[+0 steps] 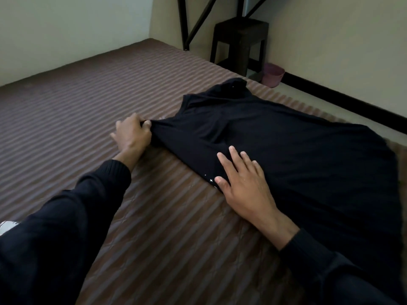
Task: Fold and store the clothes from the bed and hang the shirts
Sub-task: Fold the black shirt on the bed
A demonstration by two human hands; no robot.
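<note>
Black long-sleeved fabric garment [286, 139], spread flat on the brown striped bed cover [110, 106]. At the garment's left end, left hand [131, 134] pinching bunched cloth. On its near edge, right hand [242, 183] pressing flat, fingers straight. Beyond the garment, dark wooden stool [240, 40] and pink bucket [273, 74].

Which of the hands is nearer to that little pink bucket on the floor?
Right. The right hand lies flat on the black garment, on the side toward the pink bucket. The left hand grips the garment's edge farther away from it.
</note>
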